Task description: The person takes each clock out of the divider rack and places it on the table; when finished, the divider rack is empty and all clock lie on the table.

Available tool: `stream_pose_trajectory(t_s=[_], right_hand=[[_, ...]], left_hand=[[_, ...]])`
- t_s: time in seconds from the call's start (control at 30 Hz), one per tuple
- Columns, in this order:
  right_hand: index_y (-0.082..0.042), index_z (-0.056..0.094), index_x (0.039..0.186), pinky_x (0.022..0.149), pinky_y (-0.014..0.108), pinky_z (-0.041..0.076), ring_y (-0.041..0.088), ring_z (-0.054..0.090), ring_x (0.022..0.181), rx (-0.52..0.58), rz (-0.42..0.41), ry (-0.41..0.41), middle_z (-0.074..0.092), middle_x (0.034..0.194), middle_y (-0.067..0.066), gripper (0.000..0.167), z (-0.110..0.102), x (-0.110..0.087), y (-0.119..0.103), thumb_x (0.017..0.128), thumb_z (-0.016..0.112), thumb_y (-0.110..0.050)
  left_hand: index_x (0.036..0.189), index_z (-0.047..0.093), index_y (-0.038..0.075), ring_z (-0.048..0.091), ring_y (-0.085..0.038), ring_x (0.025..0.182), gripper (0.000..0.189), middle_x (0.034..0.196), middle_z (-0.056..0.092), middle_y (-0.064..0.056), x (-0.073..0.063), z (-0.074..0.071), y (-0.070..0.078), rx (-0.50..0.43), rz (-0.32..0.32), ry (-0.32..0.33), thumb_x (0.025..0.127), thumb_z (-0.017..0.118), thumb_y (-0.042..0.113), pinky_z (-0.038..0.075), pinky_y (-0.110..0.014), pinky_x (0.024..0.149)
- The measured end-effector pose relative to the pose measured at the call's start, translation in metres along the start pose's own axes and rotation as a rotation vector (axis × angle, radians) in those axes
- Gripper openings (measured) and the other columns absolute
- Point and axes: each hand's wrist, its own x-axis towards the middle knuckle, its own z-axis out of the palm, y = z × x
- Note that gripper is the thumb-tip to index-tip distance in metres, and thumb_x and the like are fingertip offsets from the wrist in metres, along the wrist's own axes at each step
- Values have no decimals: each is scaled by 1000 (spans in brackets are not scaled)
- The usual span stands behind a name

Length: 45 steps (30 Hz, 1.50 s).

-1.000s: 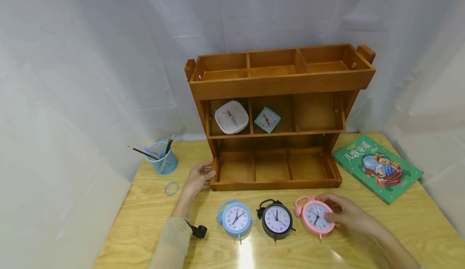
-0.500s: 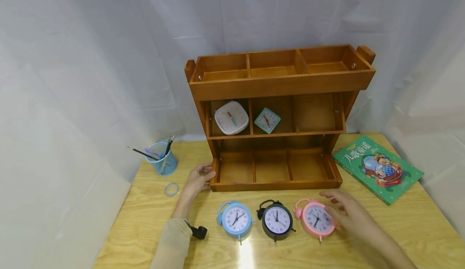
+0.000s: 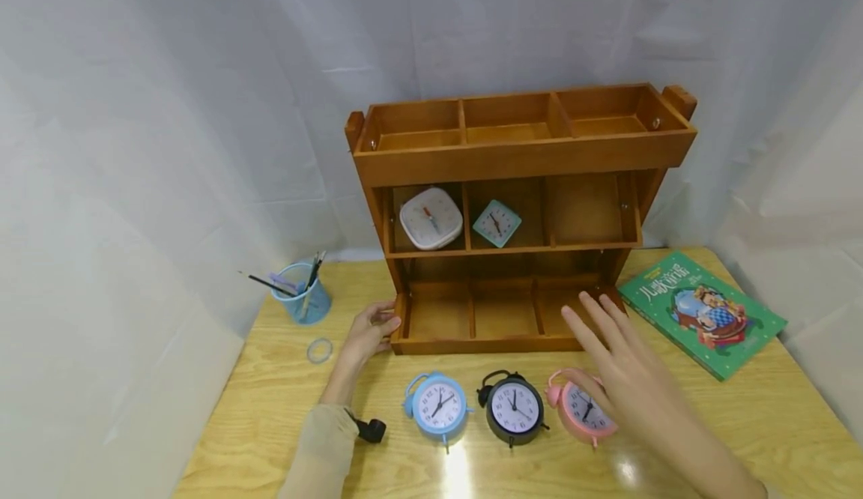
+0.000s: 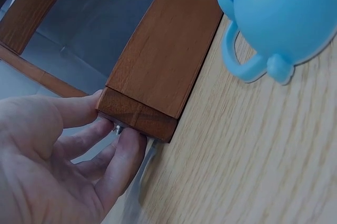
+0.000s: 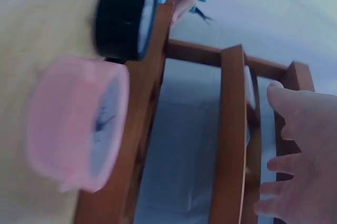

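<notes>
A brown wooden shelf rack (image 3: pixel 526 158) with three tiers stands at the table's back. My left hand (image 3: pixel 367 332) holds its lower left end; in the left wrist view, the thumb and fingertips press around the wood's corner (image 4: pixel 138 114). My right hand (image 3: pixel 630 364) is raised, fingers spread and holding nothing, in front of the rack's lower right. It partly covers a pink alarm clock (image 3: pixel 588 413). Left of that clock stand a black alarm clock (image 3: pixel 515 410) and a light blue alarm clock (image 3: pixel 438 407). On the middle tier are a white clock (image 3: pixel 431 219) and a small mint-green clock (image 3: pixel 497 223).
A blue mesh pen cup (image 3: pixel 306 300) with pens stands left of the rack, and a clear ring (image 3: pixel 319 350) lies before it. On the right lies a green picture book (image 3: pixel 704 315). A pale curtain (image 3: pixel 506 27) hangs behind the wooden table (image 3: pixel 249 409).
My right hand has let go of the pink alarm clock and moved up and forward toward the rack, its fingers spreading. The clock stays on the table. My left hand has not moved.
</notes>
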Motion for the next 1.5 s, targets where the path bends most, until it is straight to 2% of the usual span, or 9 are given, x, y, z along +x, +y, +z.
stream_pose_trajectory(t_s=[0.1,0.17,0.3,0.37,0.5,0.67,0.8,1.1,1.5], right_hand=[[-13,33,166,125,58,34,49,34,153,18,4,-38,30,172,21,78,4,20,-1,108,33,-65],[-12,32,166,114,68,43,51,32,154,34,7,-66,28,172,22,78,8,37,1,107,44,-61],[-9,33,165,111,67,46,53,32,153,47,2,-123,29,170,26,81,20,82,7,102,68,-45],[-8,34,164,111,65,47,52,36,151,51,-2,-144,32,167,27,81,26,106,11,100,73,-39],[-7,37,161,105,60,53,50,47,141,63,-7,-163,41,158,28,74,37,143,18,102,70,-37],[-6,38,160,107,61,51,53,52,135,37,-10,-191,42,157,30,68,44,172,19,107,62,-40],[-3,35,162,112,63,47,56,49,139,15,2,-206,38,161,33,68,47,186,17,109,58,-39],[-6,36,163,94,63,58,58,53,133,20,123,-233,46,153,36,71,48,201,10,109,56,-46],[-6,38,162,90,65,59,60,55,131,25,202,-276,53,147,36,72,47,204,4,107,59,-47]], left_hand=[[152,53,8,60,-37,129,48,148,54,-24,2,0,-1,-3,-1,-1,106,64,13,59,-40,90],[151,53,7,60,-38,129,47,147,54,-25,3,0,0,-6,5,0,106,64,13,59,-41,90],[150,55,6,62,-37,126,46,145,55,-25,4,0,-2,-6,14,13,105,64,12,59,-39,86],[150,55,6,62,-35,123,46,144,55,-25,4,0,-4,-6,17,7,105,64,12,58,-37,84],[150,54,4,63,-34,120,46,144,55,-27,3,4,-5,0,34,-12,106,64,13,59,-36,82],[149,55,3,64,-34,119,45,143,56,-28,2,7,-4,-7,39,-5,106,64,13,59,-38,82],[148,56,4,64,-34,121,44,143,57,-27,3,7,-5,-13,22,4,105,64,12,59,-39,83],[148,56,5,64,-30,115,44,142,57,-26,1,4,-4,-6,20,11,106,64,13,58,-35,81],[148,57,4,64,-23,106,44,136,58,-23,-1,1,-2,-23,16,20,105,64,11,56,-32,75]])
